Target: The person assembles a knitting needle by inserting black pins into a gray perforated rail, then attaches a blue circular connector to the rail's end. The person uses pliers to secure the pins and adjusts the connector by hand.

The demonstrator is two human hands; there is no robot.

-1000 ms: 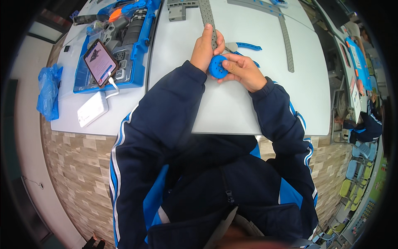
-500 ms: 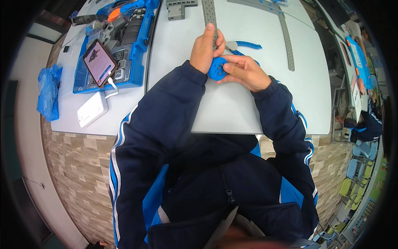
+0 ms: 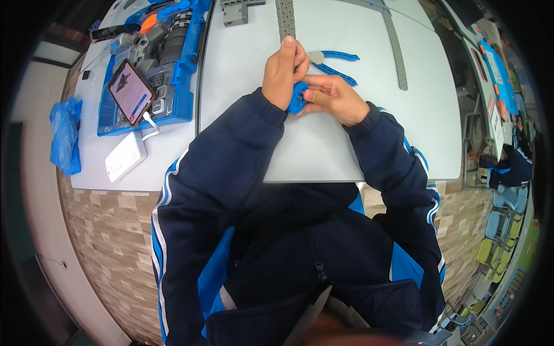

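My left hand (image 3: 283, 72) is closed round a grey perforated beam (image 3: 285, 20), its thumb lying along the near end. The beam stretches from my fist toward the far edge of the table. Just below that fist, a blue gear (image 3: 298, 98) is pinched between the thumb and fingers of my right hand (image 3: 336, 99). The gear is tilted, almost edge-on, and close against my left hand; whether it joins the beam is hidden. Beyond my right hand lie blue-handled pliers (image 3: 332, 66) with their handles spread.
At the left a blue case (image 3: 183, 98) holds grey parts, with a phone (image 3: 131, 92) leaning on it. A white power bank (image 3: 126, 157) is cabled to the phone. A grey block (image 3: 235, 12) lies at the back, a long grey strip (image 3: 396, 52) at the right. A blue bag (image 3: 65, 135) hangs far left.
The gear has turned from nearly face-on to nearly edge-on in my right fingers. My right hand has shifted slightly left, and more of the pliers shows.
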